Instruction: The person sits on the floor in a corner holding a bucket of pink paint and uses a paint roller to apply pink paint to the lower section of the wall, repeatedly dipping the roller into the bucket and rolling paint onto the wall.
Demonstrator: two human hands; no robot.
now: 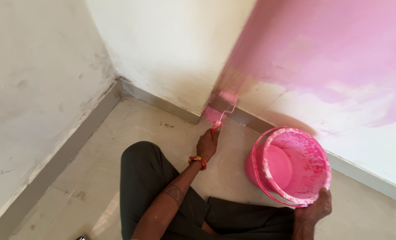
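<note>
The person sat on the floor (162, 129) close to the corner of the room, so that the lowest strip of the wall (322, 53) was within reach of the arm. The left hand (208, 143) was closed around the red handle of a small paint roller (227, 98), fingers wrapped tight on the grip, with a red and yellow bracelet (198, 161) at the wrist. The arm was stretched forward, and the roller sleeve lay against the wall just above the grey skirting (247, 119), at the outer corner where the pink paint ended. Holding it low and flat like this kept the sleeve on the bottom edge of the wall.

The right hand (314, 208) gripped the near rim of a pink bucket (291, 166), fingers curled over the edge. The bucket was tilted toward the person, its mouth open to the camera; I judge this kept the paint near and easy to reach, well apart from the roller but beside the right knee.

The roller itself was small, with a thin bent metal frame and a sleeve soaked in pink. Its outline was a little blurred, so the exact contact with the wall was hard to see. A pink smear lay on the floor under it. The bucket was splashed inside with darker pink spots, and its wire handle (262, 171) hung down at the rim. The wall above was pink in uneven patches, while the lower part was mostly white.
</note>
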